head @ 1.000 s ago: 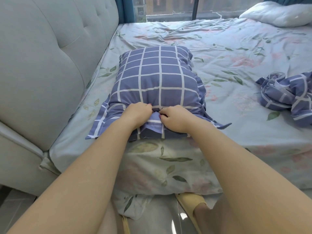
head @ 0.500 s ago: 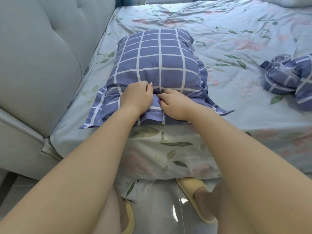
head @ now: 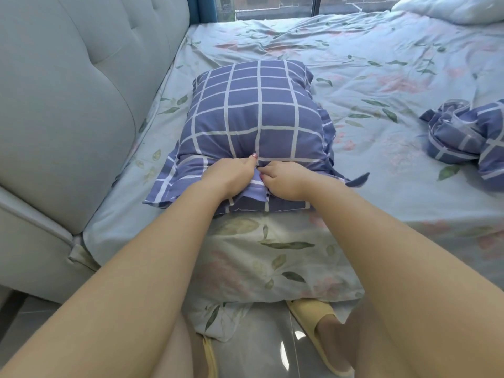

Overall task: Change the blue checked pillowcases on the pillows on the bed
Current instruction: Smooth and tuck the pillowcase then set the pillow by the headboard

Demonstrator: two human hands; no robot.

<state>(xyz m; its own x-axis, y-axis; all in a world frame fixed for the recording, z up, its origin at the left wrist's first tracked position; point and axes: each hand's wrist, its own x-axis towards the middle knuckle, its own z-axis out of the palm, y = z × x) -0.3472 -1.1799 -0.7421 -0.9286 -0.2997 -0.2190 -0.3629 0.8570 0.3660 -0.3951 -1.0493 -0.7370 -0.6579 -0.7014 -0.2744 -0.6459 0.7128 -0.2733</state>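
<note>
Pillowcase, blue checked and stuffed full, lies on the bed just beside the headboard, its loose open end turned toward the person so the mouth is within easy reach. Both hands meet at the middle of that end, the left hand and right hand nearly touching, fingers curled and pinching a fold of cloth (probably working the flap or a fastening, hidden under the knuckles). A second case lies crumpled well apart on the right, and a bare white pillow sits at the far corner, likely awaiting its turn.
</note>
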